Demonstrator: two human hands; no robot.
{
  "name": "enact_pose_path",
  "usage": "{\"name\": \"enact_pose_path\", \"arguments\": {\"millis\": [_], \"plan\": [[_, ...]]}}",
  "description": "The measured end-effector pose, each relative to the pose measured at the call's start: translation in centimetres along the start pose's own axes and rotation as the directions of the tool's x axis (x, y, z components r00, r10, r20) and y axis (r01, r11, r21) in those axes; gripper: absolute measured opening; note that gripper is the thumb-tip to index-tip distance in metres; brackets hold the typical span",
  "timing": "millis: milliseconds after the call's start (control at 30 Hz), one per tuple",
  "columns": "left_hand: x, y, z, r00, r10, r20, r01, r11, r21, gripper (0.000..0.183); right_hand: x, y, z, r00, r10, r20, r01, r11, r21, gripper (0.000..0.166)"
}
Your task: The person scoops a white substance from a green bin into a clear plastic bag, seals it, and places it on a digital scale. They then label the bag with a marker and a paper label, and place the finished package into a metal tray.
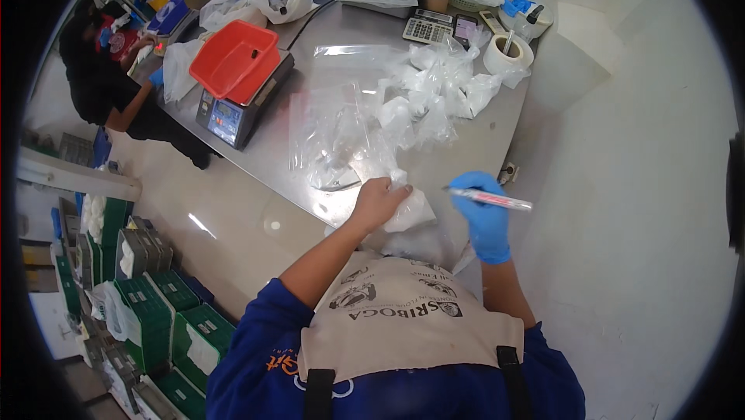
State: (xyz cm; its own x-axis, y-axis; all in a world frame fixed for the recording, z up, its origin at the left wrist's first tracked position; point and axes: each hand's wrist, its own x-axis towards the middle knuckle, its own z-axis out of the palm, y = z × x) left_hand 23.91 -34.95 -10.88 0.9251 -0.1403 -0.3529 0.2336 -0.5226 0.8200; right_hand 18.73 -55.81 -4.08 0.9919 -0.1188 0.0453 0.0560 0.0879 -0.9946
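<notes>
My bare left hand [375,204] grips the gathered neck of a clear plastic bag of white powder [412,211] at the near edge of the steel table. In a blue glove, my right hand [480,213] holds a marker pen [495,198], its dark tip pointing left towards the bag. Several knotted bags of white powder [428,108] lie bunched beyond my hands. Flat clear plastic bags [326,123] are spread to the left of them. Folds of clear plastic hide part of what lies under my left hand.
A red plastic tray [236,62] rests on a digital scale [224,120] at the table's left edge. A calculator [429,27] and a roll of labels [505,54] stand at the back right. A co-worker [110,76] stands at far left. Green crates [145,309] fill the lower left.
</notes>
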Motion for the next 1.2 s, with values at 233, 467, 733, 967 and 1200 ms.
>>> {"name": "enact_pose_path", "arguments": {"millis": [233, 467, 733, 967, 1200], "plan": [[-1.5, 3.2, -0.1, 0.964, -0.181, 0.195, 0.265, 0.714, -0.648, 0.027, -1.5, 2.1, 1.3, 0.952, -0.181, 0.246, 0.179, 0.983, 0.029, 0.016], [-2.6, 3.5, -0.6, 0.953, -0.194, 0.234, 0.304, 0.628, -0.717, 0.026, -1.5, 1.6, 1.8, 0.946, -0.203, 0.252, 0.241, 0.961, -0.132, 0.017], [-3.0, 3.7, -0.6, 0.960, -0.196, 0.198, 0.276, 0.561, -0.781, 0.026, -1.6, 1.2, 1.9, 0.961, -0.207, 0.185, 0.233, 0.963, -0.132, 0.018], [-3.2, 3.7, -0.8, 0.962, -0.188, 0.199, 0.271, 0.563, -0.781, 0.025, -1.8, 1.1, 1.8, 0.964, -0.177, 0.196, 0.202, 0.973, -0.115, 0.018], [-3.2, 3.8, -1.0, 0.965, -0.182, 0.187, 0.258, 0.557, -0.790, 0.024, -1.4, 0.8, 1.7, 0.947, -0.223, 0.230, 0.247, 0.966, -0.080, 0.018]]}}
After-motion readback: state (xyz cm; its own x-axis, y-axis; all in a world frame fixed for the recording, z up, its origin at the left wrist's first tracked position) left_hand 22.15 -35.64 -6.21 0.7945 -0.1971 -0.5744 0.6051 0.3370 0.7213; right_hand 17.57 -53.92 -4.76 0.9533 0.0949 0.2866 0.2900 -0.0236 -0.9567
